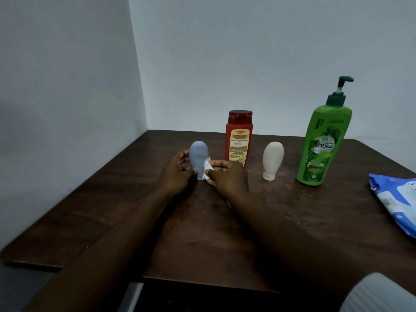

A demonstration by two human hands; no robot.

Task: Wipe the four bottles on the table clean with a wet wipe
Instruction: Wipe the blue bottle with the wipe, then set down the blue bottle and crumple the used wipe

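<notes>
Both hands apparently press wipe against blue bottle.

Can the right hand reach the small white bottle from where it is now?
Probably yes. The right hand, pressing the wet wipe on the blue bottle, has bare table between it and the white bottle.

Dark wooden table: red bottle, cream bottle (cap down), green pump bottle, wipes pack.

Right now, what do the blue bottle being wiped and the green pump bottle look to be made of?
Blue bottle: likely soft matte plastic or silicone; even colour, no shine, rounded form. Green pump bottle: glossier rigid plastic; faint sheen, printed label, moulded pump head. Neither can be confirmed by look alone.
</notes>
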